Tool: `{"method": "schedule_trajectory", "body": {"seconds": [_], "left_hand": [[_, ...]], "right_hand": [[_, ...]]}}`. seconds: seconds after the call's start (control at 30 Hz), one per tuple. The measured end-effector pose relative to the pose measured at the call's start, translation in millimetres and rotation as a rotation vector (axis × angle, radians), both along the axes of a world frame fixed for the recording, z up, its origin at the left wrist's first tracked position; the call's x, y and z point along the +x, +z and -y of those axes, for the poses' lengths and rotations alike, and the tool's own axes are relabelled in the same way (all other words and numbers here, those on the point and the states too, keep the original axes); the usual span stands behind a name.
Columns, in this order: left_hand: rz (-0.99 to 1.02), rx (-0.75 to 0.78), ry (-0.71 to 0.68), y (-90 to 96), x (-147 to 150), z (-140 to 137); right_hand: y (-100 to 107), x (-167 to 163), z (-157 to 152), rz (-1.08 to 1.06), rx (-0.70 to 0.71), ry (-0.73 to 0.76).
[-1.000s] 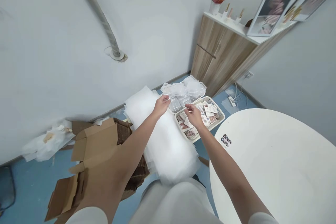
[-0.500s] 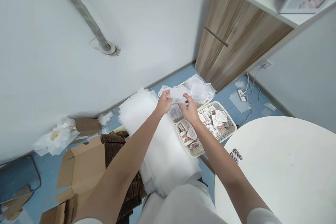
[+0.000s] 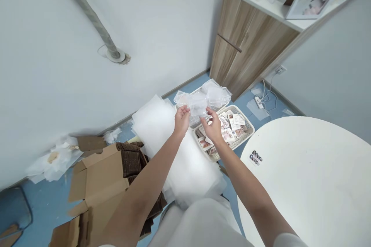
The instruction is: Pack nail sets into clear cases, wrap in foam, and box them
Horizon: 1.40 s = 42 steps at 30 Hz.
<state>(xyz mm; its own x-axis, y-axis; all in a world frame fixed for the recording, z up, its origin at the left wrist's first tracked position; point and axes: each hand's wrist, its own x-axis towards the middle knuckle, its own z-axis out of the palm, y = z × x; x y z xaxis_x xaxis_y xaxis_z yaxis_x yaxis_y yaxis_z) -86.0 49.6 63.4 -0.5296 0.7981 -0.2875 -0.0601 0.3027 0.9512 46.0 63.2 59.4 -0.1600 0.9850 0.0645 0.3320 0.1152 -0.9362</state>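
Note:
My left hand [image 3: 182, 120] pinches one side of a clear plastic bag [image 3: 198, 104] between thumb and fingers. On the other side, my right hand [image 3: 213, 126] grips the same bag, so it is stretched between the two hands. Behind it, more clear bags [image 3: 218, 95] lie heaped in a white basket. Just under my right hand is a second cream basket [image 3: 249, 132], filled with cards of press-on nails [image 3: 228, 135]. The fingertips are small in view, and whether the bag has anything inside cannot be made out.
A stack of white foam sheets [image 3: 188, 173] lies before me. Flattened cardboard boxes [image 3: 104, 170] are piled at left. To the right stands a round white table [image 3: 307, 185] bearing a set of dark nails [image 3: 255, 158]. A wooden cabinet [image 3: 246, 34] and power strip [image 3: 259, 102] are farther back.
The view has shifted, and the cabinet sits farther left in it. Both hands are slightly lower in the picture, still with the plastic bag between them, which hangs more spread out.

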Motion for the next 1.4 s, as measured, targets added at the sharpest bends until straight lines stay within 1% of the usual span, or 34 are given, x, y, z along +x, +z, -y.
{"method": "schedule_trajectory", "body": {"seconds": [0.1,0.23,0.33,0.43,0.53,0.63,0.73,0.83,0.9,0.97,1.03,1.07,1.13,1.2,1.27,1.4], "left_hand": [[0.046,0.007,-0.004,4.4,13.8,30.0],[0.093,0.048,-0.049,8.4,33.8,74.1],[0.106,0.071,-0.113,9.8,55.5,106.2],[0.109,0.1,-0.201,11.2,83.4,134.2],[0.154,0.108,-0.311,13.5,113.5,157.6],[0.237,0.067,-0.495,15.1,144.3,177.6],[0.326,-0.015,-0.686,14.0,177.8,195.0],[0.42,-0.078,-0.834,9.3,215.0,210.0],[0.429,-0.097,-0.903,5.0,241.1,220.0],[0.331,-0.096,-0.908,1.5,267.6,231.4],[0.194,-0.073,-0.891,-0.3,293.5,244.6],[0.149,-0.063,-0.904,-0.3,305.9,251.7],[0.145,-0.058,-0.981,1.4,329.6,265.5],[0.204,-0.077,-1.057,4.6,351.1,276.8],[0.277,-0.115,-1.074,8.2,370.1,284.0],[0.432,-0.189,-1.037,11.3,397.7,287.0]], "right_hand": [[4.0,13.4,31.1,-0.112,-0.056,-0.071],[8.3,35.7,77.6,-0.258,-0.104,-0.166],[11.7,56.9,115.7,-0.305,-0.143,-0.241],[16.4,82.6,154.0,-0.333,-0.181,-0.319],[22.6,113.6,190.1,-0.35,-0.178,-0.393],[26.2,149.5,224.2,-0.329,-0.191,-0.448],[24.2,187.4,256.6,-0.345,-0.217,-0.504],[18.4,224.4,286.8,-0.41,-0.223,-0.605],[14.2,247.7,305.2,-0.451,-0.232,-0.679],[10.3,269.9,321.9,-0.467,-0.235,-0.763],[6.7,290.4,336.2,-0.441,-0.227,-0.849],[5.2,299.8,342.4,-0.412,-0.218,-0.888],[2.8,316.3,352.2,-0.329,-0.193,-0.96],[1.8,329.3,358.8,-0.23,-0.168,-1.002],[2.0,339.2,362.6,-0.125,-0.13,-0.983],[2.9,353.3,365.5,0.054,-0.005,-0.816]]}}
